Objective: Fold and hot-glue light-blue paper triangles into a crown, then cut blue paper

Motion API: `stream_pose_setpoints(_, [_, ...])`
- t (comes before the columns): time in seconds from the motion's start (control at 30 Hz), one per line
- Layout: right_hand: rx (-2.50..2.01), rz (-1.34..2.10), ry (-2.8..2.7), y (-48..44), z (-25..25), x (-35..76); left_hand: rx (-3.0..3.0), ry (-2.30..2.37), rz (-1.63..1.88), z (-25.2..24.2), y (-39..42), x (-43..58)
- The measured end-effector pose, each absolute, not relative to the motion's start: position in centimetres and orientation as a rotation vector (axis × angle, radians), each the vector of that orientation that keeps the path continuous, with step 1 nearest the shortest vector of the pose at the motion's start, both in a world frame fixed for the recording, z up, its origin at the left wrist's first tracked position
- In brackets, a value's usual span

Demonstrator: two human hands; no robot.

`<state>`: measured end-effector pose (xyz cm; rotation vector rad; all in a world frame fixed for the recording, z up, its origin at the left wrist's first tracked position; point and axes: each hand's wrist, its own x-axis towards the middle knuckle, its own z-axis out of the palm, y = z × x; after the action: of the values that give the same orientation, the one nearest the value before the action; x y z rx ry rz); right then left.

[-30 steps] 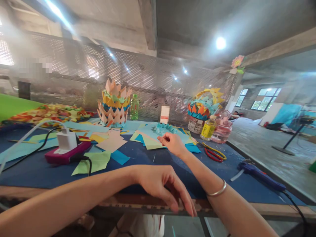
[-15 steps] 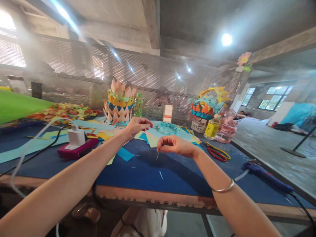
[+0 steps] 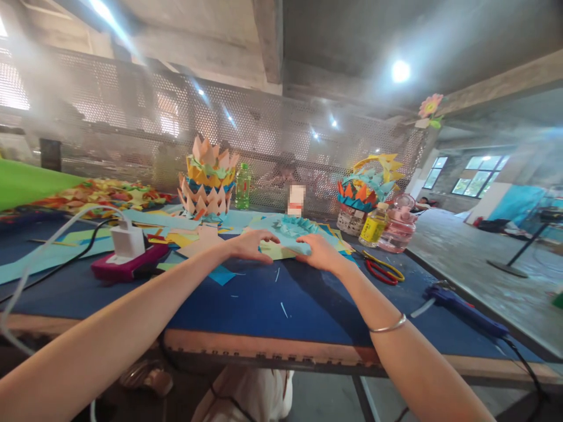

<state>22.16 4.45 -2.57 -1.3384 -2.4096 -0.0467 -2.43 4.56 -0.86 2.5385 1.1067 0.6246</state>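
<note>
Both my arms reach forward over the blue table mat (image 3: 272, 299). My left hand (image 3: 250, 245) lies with fingers stretched out on a yellow-green paper sheet (image 3: 278, 251) in a pile of coloured sheets. My right hand (image 3: 317, 252) rests on the right side of the same pile, fingers extended towards the left hand and touching the paper; a bangle (image 3: 387, 326) is on that wrist. Just behind the hands sits a teal folded paper crown (image 3: 295, 225).
A stacked paper lotus (image 3: 206, 186) and a green bottle (image 3: 241, 186) stand behind; a paper basket (image 3: 364, 194), yellow bottle (image 3: 372, 226) and pink jar (image 3: 396, 227) at right. Scissors (image 3: 383, 271) and a blue glue gun (image 3: 461, 306) lie right; a charger on a magenta power strip (image 3: 127, 261) lies left.
My left hand rose from the table's front edge and reached forward onto the paper pile. My right hand, pinched in the air half a second ago, came down onto the papers.
</note>
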Motion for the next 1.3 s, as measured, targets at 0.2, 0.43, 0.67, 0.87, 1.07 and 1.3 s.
stream_pose_setpoints(0.2, [-1.464,0.049,-2.44,4.37,-3.09,22.25,2.819,1.144,0.643,-1.53,4.18,-2.15])
stream_pose_setpoints(0.43, [-1.36,0.145,-2.379,4.43,-2.99,22.15,2.807,1.297,0.89,-1.62,4.36,-2.16])
stream_pose_setpoints(0.67, [-1.233,0.154,-2.393,4.47,-2.87,21.66,2.651,1.5,1.162,-1.38,4.85,-2.43])
stream_pose_setpoints(0.87, [-1.319,0.059,-2.368,4.76,-3.17,22.07,2.599,1.448,1.256,-1.16,4.55,-2.18])
stream_pose_setpoints(1.07, [-1.366,0.001,-2.315,4.94,-2.9,22.15,2.503,1.393,1.358,-0.86,4.21,-2.11])
stream_pose_setpoints(1.3, [-1.451,0.011,-2.238,4.96,-2.84,22.06,2.315,1.343,1.344,-1.23,4.98,-2.16])
